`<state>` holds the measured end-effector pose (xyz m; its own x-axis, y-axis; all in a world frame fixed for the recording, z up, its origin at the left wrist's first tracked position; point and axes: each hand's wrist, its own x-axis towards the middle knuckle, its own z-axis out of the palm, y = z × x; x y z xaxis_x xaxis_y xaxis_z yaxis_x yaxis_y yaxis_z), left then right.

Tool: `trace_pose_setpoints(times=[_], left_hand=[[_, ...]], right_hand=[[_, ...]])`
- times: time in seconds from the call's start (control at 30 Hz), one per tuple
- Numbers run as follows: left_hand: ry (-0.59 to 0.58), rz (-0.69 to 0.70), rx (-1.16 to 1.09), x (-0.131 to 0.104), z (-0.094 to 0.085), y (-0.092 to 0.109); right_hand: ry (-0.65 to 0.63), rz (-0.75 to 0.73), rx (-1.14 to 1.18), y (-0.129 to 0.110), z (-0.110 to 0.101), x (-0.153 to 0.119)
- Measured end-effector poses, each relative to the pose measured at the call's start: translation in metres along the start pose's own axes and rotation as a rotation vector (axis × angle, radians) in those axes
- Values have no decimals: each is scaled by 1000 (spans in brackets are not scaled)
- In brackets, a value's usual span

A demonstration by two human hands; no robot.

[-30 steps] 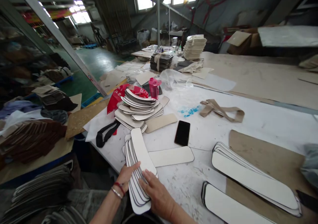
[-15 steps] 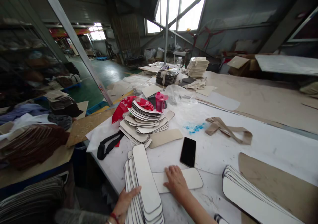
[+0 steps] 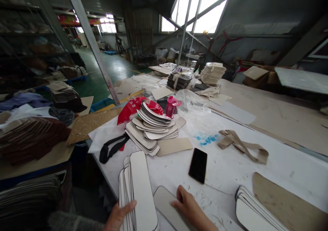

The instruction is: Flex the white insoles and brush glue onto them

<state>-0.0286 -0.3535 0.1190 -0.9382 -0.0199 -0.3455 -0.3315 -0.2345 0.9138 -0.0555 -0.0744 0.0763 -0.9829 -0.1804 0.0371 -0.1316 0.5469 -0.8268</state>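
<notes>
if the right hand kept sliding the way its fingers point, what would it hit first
Probably the black phone: the right hand, resting on a single white piece, points up-left, roughly toward it, though depth is unclear.

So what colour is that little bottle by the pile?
Pink bottle, clearest in the head view.

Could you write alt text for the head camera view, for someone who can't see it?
A person's left hand steadies a fanned stack of white oblong pieces while the right hand presses one loose piece flat on a cluttered white worktable.
</notes>
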Motion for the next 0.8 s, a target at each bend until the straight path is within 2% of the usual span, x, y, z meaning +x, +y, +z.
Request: trace_pose_setpoints(times=[0.07, 0.2, 0.27, 0.3, 0.33, 0.37, 0.47, 0.53, 0.6, 0.63, 0.7, 0.8], left_hand=[[5, 10, -26, -8, 0, 10], [-1, 43, -42, -22, 9, 26], [-23, 60, -37, -28, 18, 30], [-41, 66, -30, -31, 23, 31], [-63, 71, -25, -34, 29, 31], [-89, 75, -21, -37, 36, 31], [-205, 84, 7, -48, 63, 30], [-286, 130, 67, -54, 84, 29], [-356, 188, 190, -59, 104, 27], [-386, 202, 268, -60, 113, 26], [-430, 182, 414, -61, 128, 22], [-489, 186, 607, -62, 144, 16]], right_hand=[[19, -45, 53, -4, -25, 2], [231, -95, 16, -30, -92, 29], [424, -157, -18, -46, -110, 44], [493, -181, -41, -53, -110, 48], [503, -193, 0, -60, -104, 49], [436, -190, 106, -66, -92, 46], [81, -104, 596, -79, -34, 18], [51, -12, 833, -84, 7, -8], [174, 94, 987, -84, 33, -32], [224, 123, 1048, -83, 39, -43], [267, 92, 1144, -75, 35, -59], [276, -95, 1254, -52, 0, -81]])
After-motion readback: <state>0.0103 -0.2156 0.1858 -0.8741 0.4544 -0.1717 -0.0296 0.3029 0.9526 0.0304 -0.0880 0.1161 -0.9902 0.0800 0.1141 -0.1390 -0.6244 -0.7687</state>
